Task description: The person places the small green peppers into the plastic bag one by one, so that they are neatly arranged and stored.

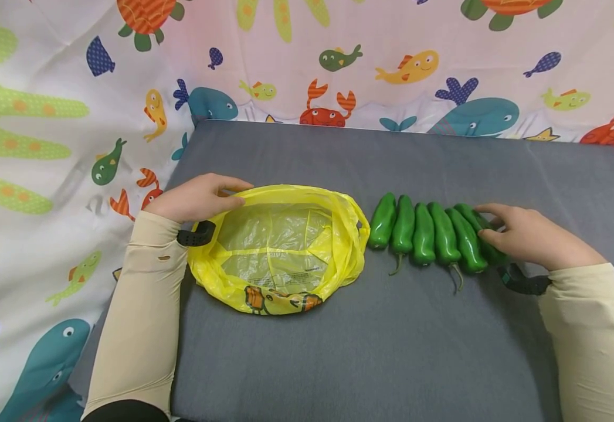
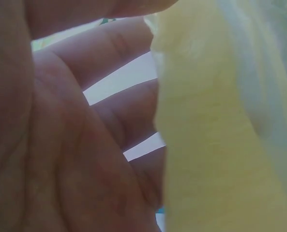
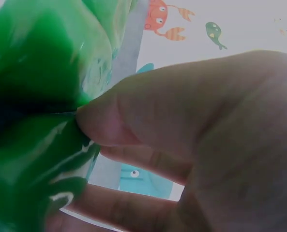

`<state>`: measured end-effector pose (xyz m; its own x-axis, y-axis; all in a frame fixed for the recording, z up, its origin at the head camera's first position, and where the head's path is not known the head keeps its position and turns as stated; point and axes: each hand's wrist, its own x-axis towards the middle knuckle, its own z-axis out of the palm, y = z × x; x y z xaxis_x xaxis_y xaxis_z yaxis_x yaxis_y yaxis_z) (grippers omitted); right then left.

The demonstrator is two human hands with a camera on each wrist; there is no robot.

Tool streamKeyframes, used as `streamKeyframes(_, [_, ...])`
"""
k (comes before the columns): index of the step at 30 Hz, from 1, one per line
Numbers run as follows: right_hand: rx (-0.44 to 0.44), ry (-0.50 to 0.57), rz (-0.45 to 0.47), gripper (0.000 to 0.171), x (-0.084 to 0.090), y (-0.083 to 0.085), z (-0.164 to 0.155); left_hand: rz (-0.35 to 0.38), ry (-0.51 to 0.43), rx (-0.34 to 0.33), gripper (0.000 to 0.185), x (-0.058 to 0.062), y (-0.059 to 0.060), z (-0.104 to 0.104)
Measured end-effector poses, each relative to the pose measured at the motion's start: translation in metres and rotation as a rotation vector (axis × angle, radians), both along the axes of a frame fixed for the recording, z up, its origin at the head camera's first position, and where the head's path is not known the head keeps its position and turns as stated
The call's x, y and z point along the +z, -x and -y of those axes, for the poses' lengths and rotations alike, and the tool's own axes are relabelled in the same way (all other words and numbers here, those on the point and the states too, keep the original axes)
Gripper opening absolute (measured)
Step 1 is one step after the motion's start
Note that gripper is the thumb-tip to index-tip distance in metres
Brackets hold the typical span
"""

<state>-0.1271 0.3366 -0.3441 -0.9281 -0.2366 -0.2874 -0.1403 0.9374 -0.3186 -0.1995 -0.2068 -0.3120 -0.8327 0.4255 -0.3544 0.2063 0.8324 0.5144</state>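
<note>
An open yellow plastic bag (image 1: 338, 205) lies flat on the grey table (image 1: 391, 351), and nothing shows inside it. My left hand (image 1: 217, 193) holds the bag's back-left rim. In the left wrist view the yellow bag (image 2: 220, 145) lies across the fingers of my left hand (image 2: 75, 145), with the thumb above it. To the right of the bag, several green peppers (image 1: 423, 234) lie side by side in a row. My right hand (image 1: 497, 225) grips the rightmost pepper (image 1: 470, 214). Up close, the thumb of my right hand (image 3: 206, 121) presses on the pepper (image 3: 32, 96) and the fingers curl behind it.
A cloth printed with fish, crabs and whales (image 1: 48, 146) hangs behind the table and drapes down its left side. The table's back edge (image 1: 391, 130) runs just beyond the bag and peppers. A black strap (image 1: 523, 284) sits on each wrist.
</note>
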Motion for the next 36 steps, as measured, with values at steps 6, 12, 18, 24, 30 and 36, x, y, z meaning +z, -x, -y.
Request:
streamKeyframes(6, [-0.026, 0.01, 0.006, 0.054, 0.0, 0.002, -0.005, 0.005, 0.0, 0.01, 0.042, -0.002, -0.001, -0.001])
streamKeyframes(12, [-0.063, 0.018, 0.01, 0.055, 0.001, 0.002, -0.007, 0.009, -0.003, 0.013, 0.041, -0.003, -0.002, -0.002])
streamKeyframes(18, [-0.088, 0.038, -0.01, 0.056, 0.008, -0.001, -0.004, -0.013, -0.009, -0.006, 0.038, -0.003, -0.001, -0.005])
streamKeyframes(24, [-0.094, 0.055, -0.05, 0.055, 0.019, -0.008, 0.007, -0.014, -0.005, 0.001, 0.038, -0.005, 0.001, -0.006])
streamKeyframes(30, [-0.086, 0.074, -0.068, 0.055, 0.031, -0.012, 0.023, -0.014, -0.002, 0.007, 0.038, -0.005, 0.001, -0.005])
streamKeyframes(36, [-0.063, 0.104, -0.068, 0.053, 0.042, -0.016, 0.039, -0.003, -0.003, 0.0, 0.04, -0.004, 0.002, -0.007])
